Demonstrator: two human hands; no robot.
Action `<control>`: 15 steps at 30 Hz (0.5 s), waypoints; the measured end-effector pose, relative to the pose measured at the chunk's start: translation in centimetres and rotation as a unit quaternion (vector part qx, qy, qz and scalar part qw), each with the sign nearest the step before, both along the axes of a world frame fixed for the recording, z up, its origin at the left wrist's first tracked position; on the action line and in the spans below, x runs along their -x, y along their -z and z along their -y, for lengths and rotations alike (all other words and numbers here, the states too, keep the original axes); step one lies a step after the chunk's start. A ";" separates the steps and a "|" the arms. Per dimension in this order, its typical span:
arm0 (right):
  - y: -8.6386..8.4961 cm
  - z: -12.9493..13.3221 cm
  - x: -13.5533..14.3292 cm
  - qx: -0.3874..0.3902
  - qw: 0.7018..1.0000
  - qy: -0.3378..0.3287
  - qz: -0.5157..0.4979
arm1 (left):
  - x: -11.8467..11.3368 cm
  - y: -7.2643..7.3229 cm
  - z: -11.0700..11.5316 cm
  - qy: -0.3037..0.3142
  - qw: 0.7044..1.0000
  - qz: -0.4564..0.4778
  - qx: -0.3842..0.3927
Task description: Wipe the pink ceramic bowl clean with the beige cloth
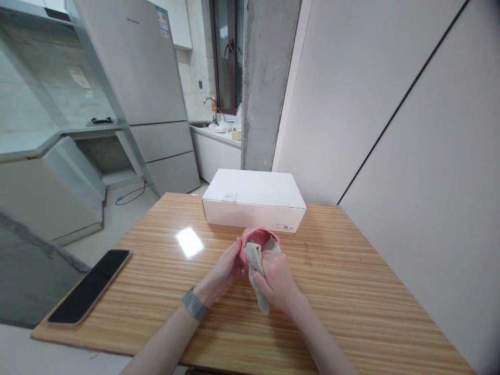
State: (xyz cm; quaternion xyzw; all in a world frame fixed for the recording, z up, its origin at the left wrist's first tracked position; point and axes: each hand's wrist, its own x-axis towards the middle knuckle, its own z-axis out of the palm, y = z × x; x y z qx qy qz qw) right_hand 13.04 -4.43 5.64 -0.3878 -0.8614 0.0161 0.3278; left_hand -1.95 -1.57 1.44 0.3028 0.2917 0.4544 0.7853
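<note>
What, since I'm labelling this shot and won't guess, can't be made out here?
All in the head view:
Much of the inside of the pink container: behind the cloth and right hand.
Some fingers of the left hand: behind the container.
Print on the white box: too small.
Right end of the kitchen counter: behind the grey pillar.

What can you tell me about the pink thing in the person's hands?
The pink bowl is small, deep and rounded, smooth-looking, perhaps plastic or ceramic, with its open mouth visible. The left hand grips its side; the right hand presses a pale grey cloth inside. It is just in front of the white box; whether its base touches the table is hidden.
</note>
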 end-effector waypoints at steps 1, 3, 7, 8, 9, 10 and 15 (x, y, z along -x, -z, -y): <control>0.1 0.0 0.1 0.004 1.000 0.010 -0.005 | 0.1 -0.1 -0.1 0.006 1.000 0.003 0.003; 0.4 0.0 0.4 0.014 0.999 0.030 -0.029 | 0.4 -0.3 -0.2 0.020 1.000 0.014 0.006; 0.8 -0.1 0.6 0.069 0.987 0.052 -0.133 | 1.0 -0.6 -0.1 0.038 0.999 0.024 -0.019; 0.9 -0.1 0.6 0.093 0.981 0.052 -0.165 | 1.0 -0.7 0.0 0.039 0.999 0.024 -0.029; 1.0 -0.2 0.5 0.115 0.972 0.053 -0.195 | 0.9 -0.8 0.0 0.035 0.998 0.024 -0.040; 1.1 -0.2 0.5 0.134 0.964 0.054 -0.224 | 0.7 -0.8 0.1 0.028 0.998 0.023 -0.050; 2.2 -0.4 0.8 0.149 0.941 0.061 -0.297 | -0.3 -1.1 0.5 0.009 0.997 0.043 -0.062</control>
